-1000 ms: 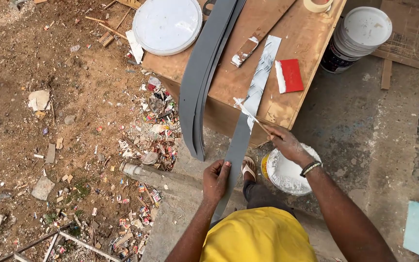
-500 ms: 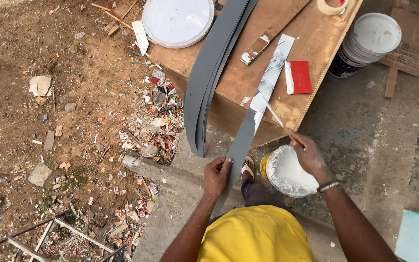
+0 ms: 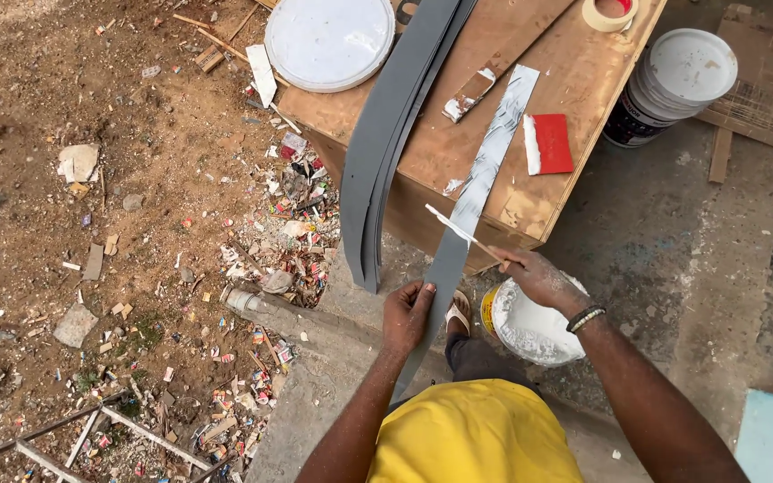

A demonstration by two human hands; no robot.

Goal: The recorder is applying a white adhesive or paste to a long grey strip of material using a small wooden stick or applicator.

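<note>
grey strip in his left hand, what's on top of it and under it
White putty coats the grey strip; a putty knife touches it. Under it, the wooden table; beneath is hidden.

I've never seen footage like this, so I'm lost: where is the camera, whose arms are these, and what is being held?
The camera sits on a person's head and looks down, so the two arms at the bottom are that person's own. There is no machine. The left hand grips a long grey strip that runs from the lap up onto a wooden table; its far half is coated white. The right hand holds a thin white-smeared blade against the strip, above a bucket of white paste. On the table lie a red scraper, a round white lid, a tape roll and a stack of curved grey strips. Rubble covers the ground on the left.
</note>
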